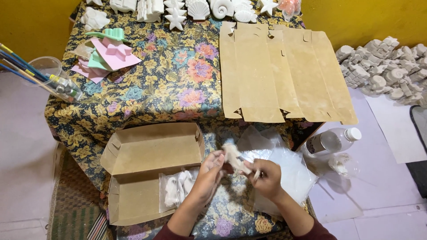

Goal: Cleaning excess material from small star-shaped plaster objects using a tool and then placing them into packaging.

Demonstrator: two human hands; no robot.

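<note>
I see a small white plaster figurine point(234, 158) at lower centre of the frame, pinched between both hands, its long axis slanting upper left to lower right. My left hand point(209, 173) grips its upper end; my right hand point(266, 178) clasps the lower. An open brown cardboard box point(149, 153) lies just left.

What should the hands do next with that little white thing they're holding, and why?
Probably slip the white figure into one of the clear bags beside the right hand. Both hands hold it bare, the left hand too, while the open box already has bagged white figures inside.
</note>
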